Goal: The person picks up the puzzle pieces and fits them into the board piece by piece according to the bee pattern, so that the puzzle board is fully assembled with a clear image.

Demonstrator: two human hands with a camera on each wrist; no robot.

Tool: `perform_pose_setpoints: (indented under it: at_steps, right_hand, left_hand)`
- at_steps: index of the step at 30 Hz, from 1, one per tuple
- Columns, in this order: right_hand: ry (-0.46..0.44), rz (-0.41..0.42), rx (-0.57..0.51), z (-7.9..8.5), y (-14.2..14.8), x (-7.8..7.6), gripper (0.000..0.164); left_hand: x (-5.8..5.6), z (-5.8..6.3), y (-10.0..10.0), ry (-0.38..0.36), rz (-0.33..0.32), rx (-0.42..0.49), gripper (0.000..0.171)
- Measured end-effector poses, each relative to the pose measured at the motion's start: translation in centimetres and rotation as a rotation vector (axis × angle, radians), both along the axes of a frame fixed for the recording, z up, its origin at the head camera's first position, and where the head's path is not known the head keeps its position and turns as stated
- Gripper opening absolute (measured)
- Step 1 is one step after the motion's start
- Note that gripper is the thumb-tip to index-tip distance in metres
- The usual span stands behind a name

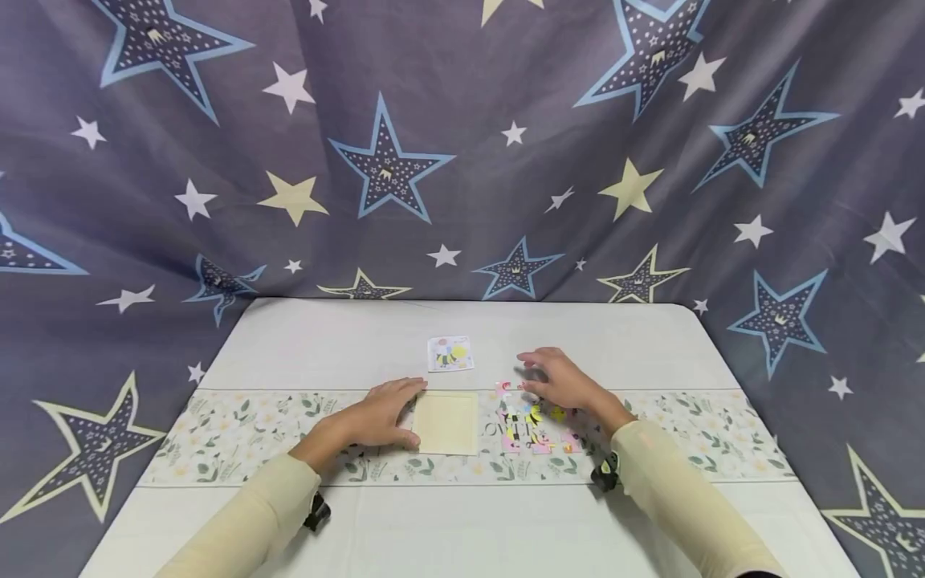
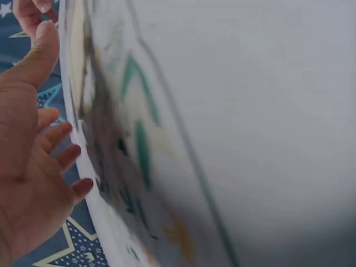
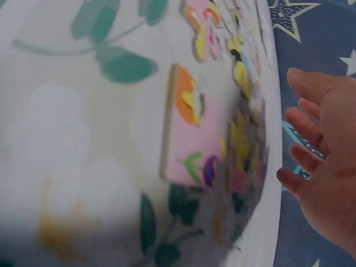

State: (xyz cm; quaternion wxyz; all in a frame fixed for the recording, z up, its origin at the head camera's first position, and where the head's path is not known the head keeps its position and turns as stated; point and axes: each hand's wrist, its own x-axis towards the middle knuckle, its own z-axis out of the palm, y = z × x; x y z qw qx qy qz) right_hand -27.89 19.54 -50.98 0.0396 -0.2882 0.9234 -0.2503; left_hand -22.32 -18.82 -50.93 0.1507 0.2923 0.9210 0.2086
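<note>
A pale wooden puzzle tray (image 1: 446, 424) lies flat on the table. My left hand (image 1: 390, 411) is at its left side, thumb and fingers spread apart near the tray's edge. To the right of the tray lie several loose jigsaw pieces (image 1: 511, 444), pink with yellow and black parts. Over their far end hovers my right hand (image 1: 562, 380), fingers relaxed and holding nothing. In the right wrist view, a pink corner piece (image 3: 192, 142) with a purple and green print lies on the cloth, and the right hand (image 3: 328, 139) is above the table with its fingers loosely bent.
Behind the tray lies a small picture card (image 1: 450, 353) with a bee on it. A white cloth with a floral band (image 1: 238, 433) covers the table (image 1: 433, 530). A dark curtain (image 1: 448, 160) printed with stars hangs behind and at both sides.
</note>
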Motion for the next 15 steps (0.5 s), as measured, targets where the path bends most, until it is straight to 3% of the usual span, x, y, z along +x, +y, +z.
perform_pose_setpoints:
  at_steps: [8,15]
  right_hand:
    - [-0.113,0.010,-0.013,-0.7,-2.1,-0.4,0.047]
    - [-0.076,0.013,0.019,-1.7,-3.1,-0.1,0.035]
  left_hand:
    - [0.4,-1.0,-0.6,0.028,-0.044,0.036,0.084]
    - [0.7,-1.4,-0.9,0.040,-0.036,0.078,0.067]
